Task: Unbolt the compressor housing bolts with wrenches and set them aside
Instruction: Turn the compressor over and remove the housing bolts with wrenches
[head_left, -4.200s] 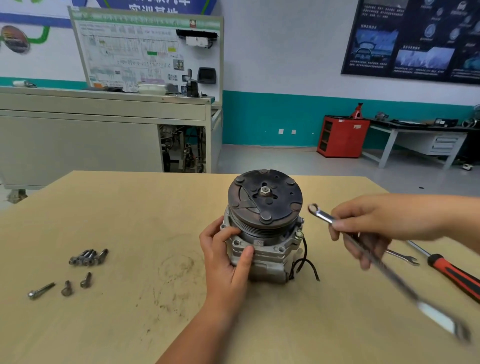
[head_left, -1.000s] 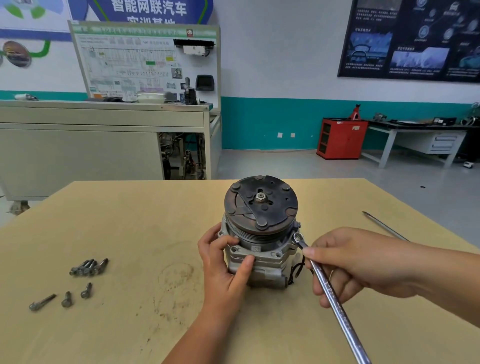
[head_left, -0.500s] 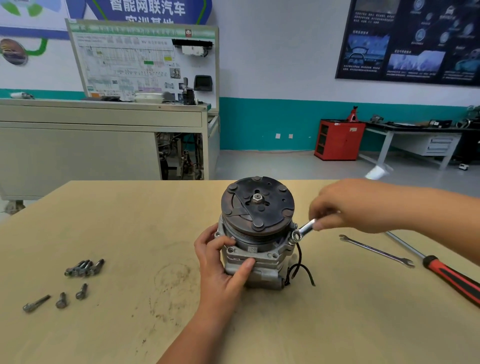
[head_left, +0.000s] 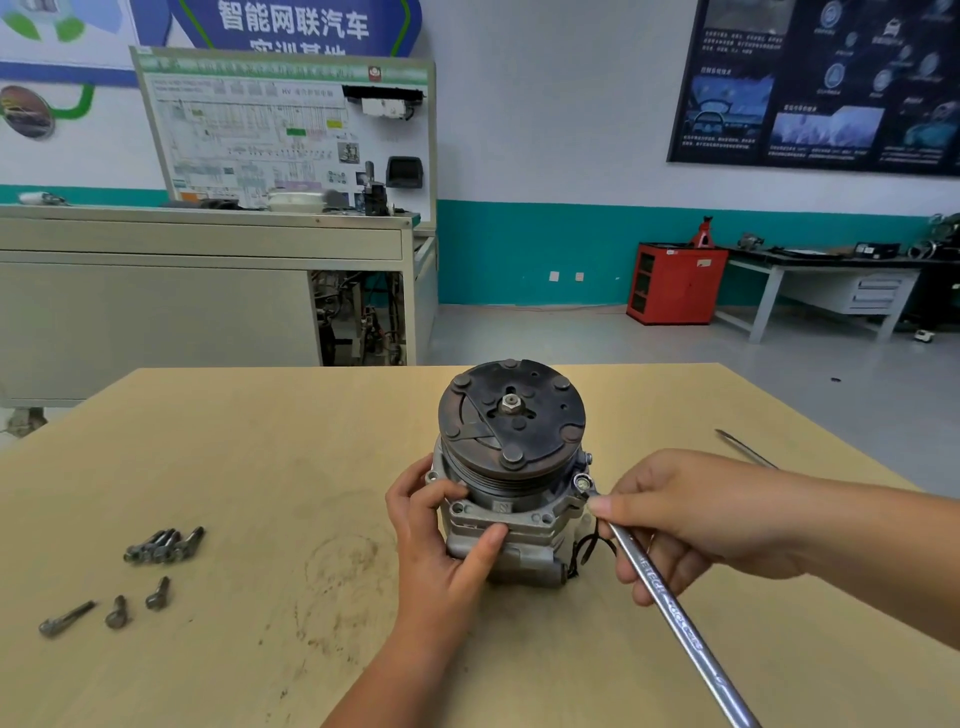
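With the compressor (head_left: 511, 467) as the dial's centre, it stands upright in the middle of the table (head_left: 260, 457), dark pulley face up with a nut at its hub. Out at 9 o'clock lies a tight bunch of bolts (head_left: 163, 545); three more loose bolts (head_left: 117, 610) lie apart from each other at about 8 o'clock, nearer the table edge. A thin metal rod (head_left: 743, 447) shows at 3 o'clock, its near end hidden behind the right forearm. A black wire (head_left: 587, 551) loops from the housing at 5 o'clock, partly covered by the wrench (head_left: 670, 603). Beyond the table at 11 o'clock stands a grey bench (head_left: 208, 291), and at 1 o'clock a red cabinet (head_left: 675, 283).

The left hand (head_left: 441, 545) grips the housing at 7 o'clock, fingers curled on the flange under the pulley, thumb pressed on the front face. The right hand (head_left: 691, 514) is closed round the wrench near its head, forefinger tip close by the ring end. That end sits over a housing bolt (head_left: 582, 483) at 4 o'clock, and the handle runs down toward 5 o'clock, out of view at the bottom edge
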